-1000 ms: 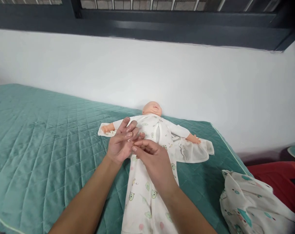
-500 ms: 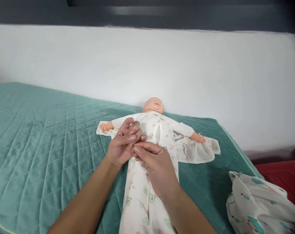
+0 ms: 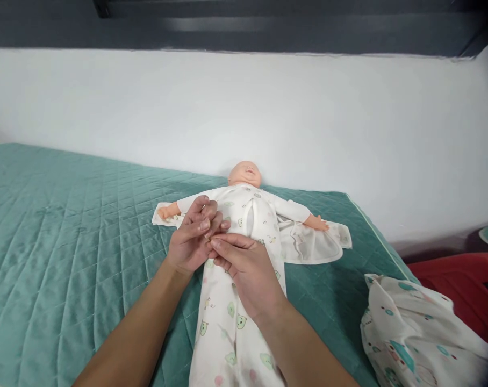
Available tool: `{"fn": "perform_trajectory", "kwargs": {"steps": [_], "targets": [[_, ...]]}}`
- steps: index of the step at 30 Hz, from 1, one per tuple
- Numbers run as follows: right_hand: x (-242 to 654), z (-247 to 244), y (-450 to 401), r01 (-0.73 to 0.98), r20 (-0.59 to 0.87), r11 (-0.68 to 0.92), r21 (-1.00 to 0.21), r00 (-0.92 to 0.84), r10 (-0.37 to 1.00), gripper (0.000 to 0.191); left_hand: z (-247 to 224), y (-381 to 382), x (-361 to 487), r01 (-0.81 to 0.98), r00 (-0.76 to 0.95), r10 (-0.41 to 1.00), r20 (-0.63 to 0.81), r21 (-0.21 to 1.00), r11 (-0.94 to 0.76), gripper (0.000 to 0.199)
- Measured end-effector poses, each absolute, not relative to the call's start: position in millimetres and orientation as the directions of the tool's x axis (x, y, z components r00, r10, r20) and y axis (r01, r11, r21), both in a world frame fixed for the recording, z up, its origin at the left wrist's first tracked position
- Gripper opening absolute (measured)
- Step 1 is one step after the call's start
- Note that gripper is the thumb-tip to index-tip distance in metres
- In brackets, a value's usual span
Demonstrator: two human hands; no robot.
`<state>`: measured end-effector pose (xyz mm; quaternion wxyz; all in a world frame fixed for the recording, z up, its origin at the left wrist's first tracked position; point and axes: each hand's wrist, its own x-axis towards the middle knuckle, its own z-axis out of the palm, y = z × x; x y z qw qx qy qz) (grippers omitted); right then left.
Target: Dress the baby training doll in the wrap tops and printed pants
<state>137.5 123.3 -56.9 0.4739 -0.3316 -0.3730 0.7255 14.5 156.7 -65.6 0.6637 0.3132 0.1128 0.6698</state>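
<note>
A baby doll (image 3: 244, 173) lies on its back with both arms spread. It wears a white one-piece outfit (image 3: 223, 322) printed with green and pink figures, with a gap in the cloth at the chest. Under its arms a white garment (image 3: 314, 248) is laid out. Over the doll's middle, my left hand (image 3: 191, 236) is turned palm up, its fingers loosely curled and apart. My right hand (image 3: 248, 269) pinches thumb against forefinger right at the left palm. Whatever is between those fingertips is too small or hidden to make out.
A green quilted cover (image 3: 86, 258) spreads under the doll up to a white wall (image 3: 212, 113). Crumpled printed white cloth (image 3: 417, 333) sits at the lower right, beside a red plastic object (image 3: 461, 279). A dark beam (image 3: 244, 27) runs along the top.
The view has shifted slightly, so more of the red object shows at the right. Both hands keep almost the same pose over the doll.
</note>
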Motion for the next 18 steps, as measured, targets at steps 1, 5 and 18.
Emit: {"fn": "perform_trajectory", "kwargs": {"steps": [1, 5, 18], "targets": [[137.7, -56.6, 123.4, -0.451, -0.13, -0.28, -0.848, -0.336, 0.933, 0.015, -65.8, 156.8, 14.3, -0.821, 0.081, 0.957, 0.278, 0.563, -0.094, 0.032], [138.7, -55.0, 123.8, -0.473, -0.164, -0.328, -0.818, -0.354, 0.921, 0.016, -66.7, 157.4, 13.2, -0.811, 0.088, 0.954, 0.286, 0.577, -0.098, 0.031], [141.7, -51.7, 123.1, -0.492, -0.207, -0.402, -0.772, -0.403, 0.892, 0.016, -66.5, 156.4, 14.1, -0.815, 0.084, 0.951, 0.296, 0.57, -0.106, 0.029]]}}
